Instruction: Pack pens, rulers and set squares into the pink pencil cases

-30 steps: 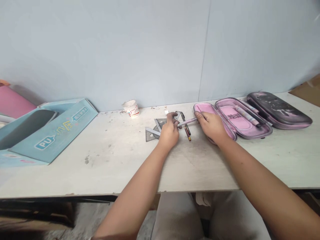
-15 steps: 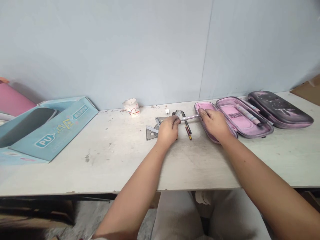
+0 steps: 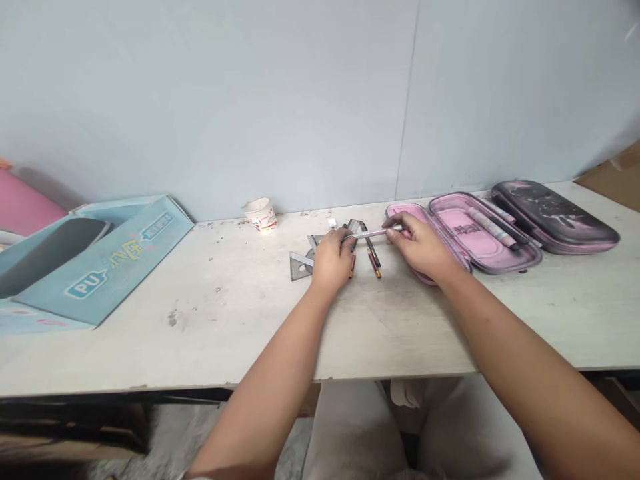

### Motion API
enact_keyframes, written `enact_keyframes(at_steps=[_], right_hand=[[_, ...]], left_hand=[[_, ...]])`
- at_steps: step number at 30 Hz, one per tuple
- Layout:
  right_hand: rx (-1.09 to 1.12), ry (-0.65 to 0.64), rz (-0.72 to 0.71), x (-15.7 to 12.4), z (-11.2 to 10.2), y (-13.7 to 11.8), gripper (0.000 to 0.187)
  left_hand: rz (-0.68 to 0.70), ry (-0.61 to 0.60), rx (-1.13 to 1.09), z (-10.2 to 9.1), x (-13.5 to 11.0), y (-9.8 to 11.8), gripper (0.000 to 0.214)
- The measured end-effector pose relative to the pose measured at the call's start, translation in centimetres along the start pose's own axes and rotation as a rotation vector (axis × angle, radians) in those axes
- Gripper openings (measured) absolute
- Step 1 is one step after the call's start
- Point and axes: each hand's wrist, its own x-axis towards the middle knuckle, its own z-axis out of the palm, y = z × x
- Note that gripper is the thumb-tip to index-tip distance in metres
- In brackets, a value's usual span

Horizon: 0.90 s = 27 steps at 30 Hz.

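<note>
My right hand [image 3: 420, 247] pinches a slim pink-and-white pen [image 3: 373, 234], whose far end reaches my left hand's fingers. My left hand [image 3: 334, 260] lies over a metal set square [image 3: 300, 268] and a metal compass [image 3: 356, 227], partly hiding both. Just right of it, several pencils [image 3: 374, 265] lie on the table. An open pink pencil case [image 3: 463, 233] sits under the edge of my right hand, with a pink tube-shaped pen [image 3: 493, 228] in its far half.
A pale, scuffed table [image 3: 200, 333] ends in a front edge near my knees, with a blue wall behind. A paper cup [image 3: 261, 215] stands at the back. A blue cardboard box [image 3: 105, 263] lies at the left, and a dark pencil-case lid [image 3: 555, 217] lies at the right.
My right hand has shifted slightly left with the pen, bringing the pen's far end over my left fingers. My left hand has barely moved.
</note>
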Motion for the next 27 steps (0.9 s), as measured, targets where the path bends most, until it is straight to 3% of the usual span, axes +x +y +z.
enact_keyframes(at_steps=[4, 8, 11, 16, 20, 24, 27], right_hand=[[-0.039, 0.020, 0.053, -0.14, 0.10, -0.15, 0.039], [0.018, 0.021, -0.018, -0.25, 0.16, -0.26, 0.025], [-0.045, 0.031, 0.088, -0.25, 0.20, -0.28, 0.035], [0.012, 0.035, -0.021, -0.20, 0.17, -0.27, 0.025], [-0.065, 0.046, 0.059, -0.20, 0.11, -0.29, 0.035], [0.022, 0.040, -0.019, -0.22, 0.05, -0.34, 0.023], [-0.026, 0.039, 0.058, -0.22, 0.03, -0.34, 0.026]], left_hand=[[0.001, -0.006, -0.001, -0.01, -0.01, 0.05, 0.021], [-0.012, -0.004, -0.018, -0.04, 0.00, 0.10, 0.020], [-0.011, -0.013, -0.018, -0.02, 0.02, 0.07, 0.021], [-0.006, 0.003, -0.031, 0.04, -0.03, 0.07, 0.021], [-0.004, 0.002, -0.030, 0.02, -0.11, 0.21, 0.021], [-0.016, 0.010, -0.053, -0.02, -0.08, 0.23, 0.021], [-0.015, 0.005, -0.059, -0.01, -0.03, 0.18, 0.021]])
